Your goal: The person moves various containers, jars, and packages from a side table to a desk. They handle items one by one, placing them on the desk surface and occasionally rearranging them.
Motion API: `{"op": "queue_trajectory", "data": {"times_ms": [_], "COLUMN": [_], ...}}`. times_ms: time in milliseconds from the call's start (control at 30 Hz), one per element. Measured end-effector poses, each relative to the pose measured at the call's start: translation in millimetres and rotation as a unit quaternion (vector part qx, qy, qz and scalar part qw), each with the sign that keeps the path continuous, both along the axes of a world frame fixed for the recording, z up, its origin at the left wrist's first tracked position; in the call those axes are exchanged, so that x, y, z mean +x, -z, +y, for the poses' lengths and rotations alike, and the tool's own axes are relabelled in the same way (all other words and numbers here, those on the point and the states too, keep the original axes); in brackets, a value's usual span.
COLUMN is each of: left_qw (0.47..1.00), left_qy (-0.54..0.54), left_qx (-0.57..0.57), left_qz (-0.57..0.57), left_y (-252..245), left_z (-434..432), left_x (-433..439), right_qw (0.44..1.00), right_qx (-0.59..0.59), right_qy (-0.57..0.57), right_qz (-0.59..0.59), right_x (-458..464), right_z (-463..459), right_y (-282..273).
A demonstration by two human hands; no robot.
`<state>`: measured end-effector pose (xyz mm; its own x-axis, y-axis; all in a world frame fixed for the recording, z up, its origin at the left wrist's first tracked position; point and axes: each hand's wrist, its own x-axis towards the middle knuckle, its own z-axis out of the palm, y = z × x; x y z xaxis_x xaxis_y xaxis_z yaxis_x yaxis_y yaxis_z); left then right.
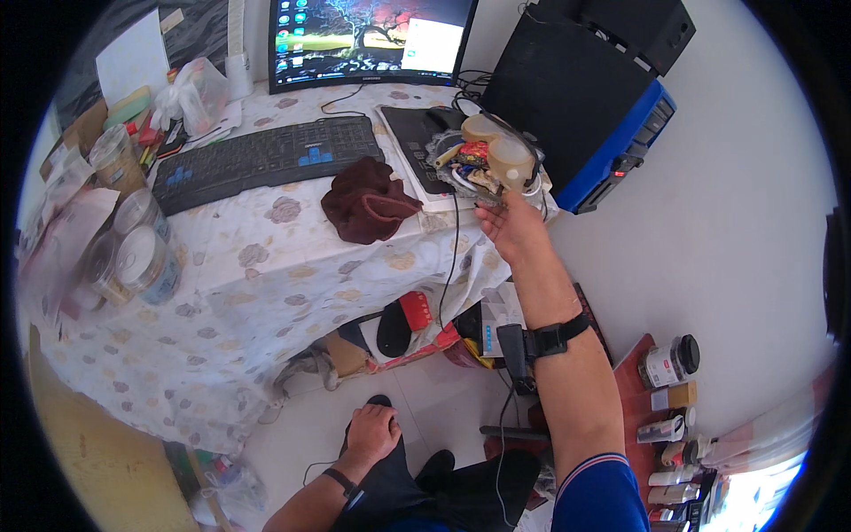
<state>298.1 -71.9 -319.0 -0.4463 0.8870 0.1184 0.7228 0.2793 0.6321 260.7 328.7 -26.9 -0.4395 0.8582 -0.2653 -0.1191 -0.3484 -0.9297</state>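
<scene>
With its fingertips, my right hand [508, 226] reaches the near rim of a clear glass dish [442, 143] at the desk's right corner; whether it grips the rim or an item there I cannot tell. Translucent round containers [512, 159], a red patterned wrapper [474, 153] and several small items fill the dish. It stands over a black pad [409, 130] and papers. My left hand [373, 431] rests on my leg, its fingers curled, with nothing visible in it. A dark maroon cloth [365, 203] lies crumpled between the keyboard [266, 156] and the dish.
A monitor [372, 46] stands behind the keyboard. Beside the dish is a computer tower [572, 100]. Plastic jars [143, 259] and bags crowd the desk's left side. A black cable [455, 259] hangs over the front edge. Several jars [665, 366] line a red shelf at the right.
</scene>
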Motion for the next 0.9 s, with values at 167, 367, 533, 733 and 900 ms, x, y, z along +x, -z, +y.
{"op": "queue_trajectory", "data": {"times_ms": [167,367,533,733,900], "left_qw": [1.000,1.000,1.000,1.000,0.999], "left_qy": [0.008,0.001,0.001,-0.022,-0.010], "left_qx": [-0.008,-0.002,-0.001,0.009,0.030], "left_qz": [0.010,0.021,0.021,0.006,0.035], "left_y": [1,3,2,6,11], "left_z": [2,3,6,8,0], "left_x": [1,4,4,1,7], "right_qw": [1.000,0.998,0.997,0.991,0.993], "right_qx": [-0.007,-0.028,-0.041,-0.023,-0.009], "right_qy": [-0.014,-0.045,-0.069,-0.130,-0.118], "right_qz": [0.010,0.023,0.004,0.001,0.015], "right_x": [-6,-20,-24,-4,59], "right_z": [-4,-3,2,-11,-53], "right_y": [0,0,-4,-2,6]}}
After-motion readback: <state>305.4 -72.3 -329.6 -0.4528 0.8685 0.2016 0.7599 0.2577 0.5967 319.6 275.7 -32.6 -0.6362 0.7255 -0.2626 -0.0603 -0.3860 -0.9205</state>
